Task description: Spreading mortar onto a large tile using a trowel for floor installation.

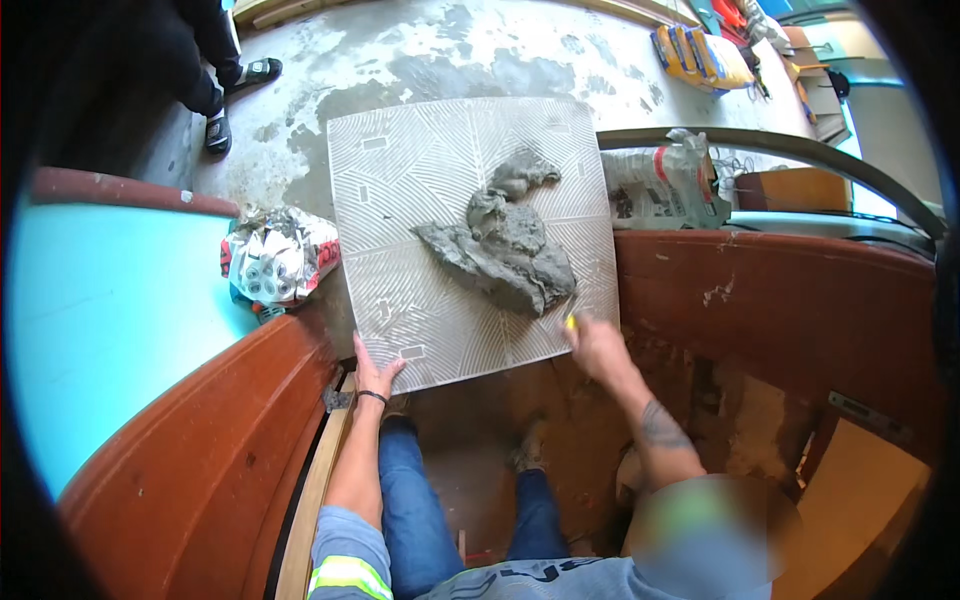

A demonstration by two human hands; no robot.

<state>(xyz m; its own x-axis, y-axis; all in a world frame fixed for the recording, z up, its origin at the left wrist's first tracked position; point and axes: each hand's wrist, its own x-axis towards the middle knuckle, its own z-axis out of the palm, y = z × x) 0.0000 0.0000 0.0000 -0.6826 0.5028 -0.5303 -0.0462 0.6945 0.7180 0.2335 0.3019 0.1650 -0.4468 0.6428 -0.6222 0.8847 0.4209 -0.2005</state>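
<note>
A square tile (390, 200), its ridged underside face up, fills the centre, with a heap of wet grey mortar (515, 260) on its middle and right half. My left hand (375, 371) grips the tile's lower left edge, thumb on the face near the corner. My right hand (600, 350) is closed around a yellow handle (571, 322) just below the mortar's right side; I cannot make out the rest of that tool.
Dark red door frames (760, 280) flank me. A crumpled bag (270, 255) lies left, a clear-wrapped package (650, 185) right of the tile. Another person's legs (210, 70) stand at upper left on the patched concrete floor (420, 50). Yellow bags (700, 60) lie at upper right.
</note>
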